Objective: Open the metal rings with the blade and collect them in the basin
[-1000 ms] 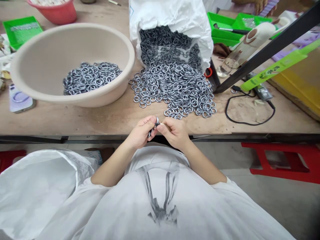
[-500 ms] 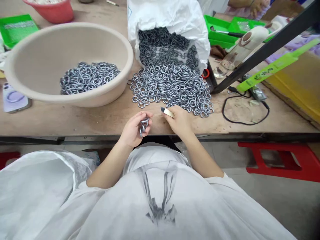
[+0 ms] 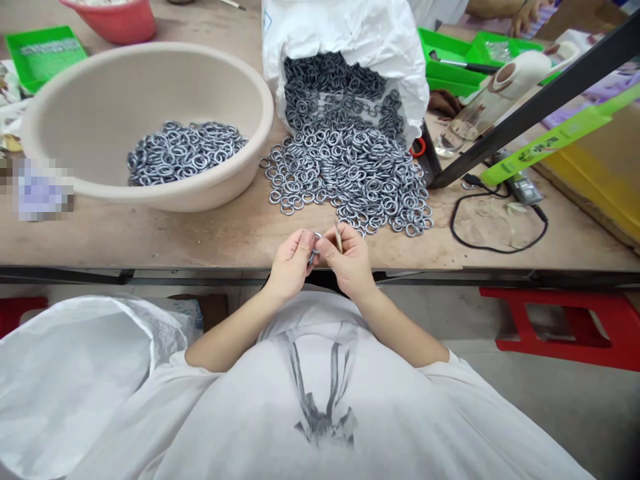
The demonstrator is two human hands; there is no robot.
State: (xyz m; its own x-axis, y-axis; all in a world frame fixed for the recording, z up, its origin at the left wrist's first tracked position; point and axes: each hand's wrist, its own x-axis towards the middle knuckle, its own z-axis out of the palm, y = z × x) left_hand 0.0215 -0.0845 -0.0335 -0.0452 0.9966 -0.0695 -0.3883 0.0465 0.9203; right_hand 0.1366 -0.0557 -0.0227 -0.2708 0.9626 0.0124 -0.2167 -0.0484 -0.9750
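Observation:
Close to the table's front edge, my left hand (image 3: 291, 263) is closed around a few grey metal rings (image 3: 315, 252). Touching it from the right is my right hand (image 3: 350, 261), whose thumb meets the rings. A thin pale blade-like tool (image 3: 339, 239) with a handle hidden in the fingers is gripped in that right hand. Just beyond the hands spreads a heap of loose rings (image 3: 345, 160), spilling from the mouth of a white sack (image 3: 345, 30). To the left, more rings (image 3: 185, 153) lie inside a large beige basin (image 3: 90, 87).
A black bar (image 3: 540, 93) slants across the right, near a clear bottle (image 3: 465, 120) and a looped black cable (image 3: 453, 227). Green trays (image 3: 45, 57) stand at the back. An open white bag (image 3: 75, 373) is below left, a red stool (image 3: 565, 327) below right. Another person's hand (image 3: 527, 15) shows at top right.
My hands have come together; the left moved right and now meets the right. The tool has turned from pointing left to nearly upright. The view has shifted slightly.

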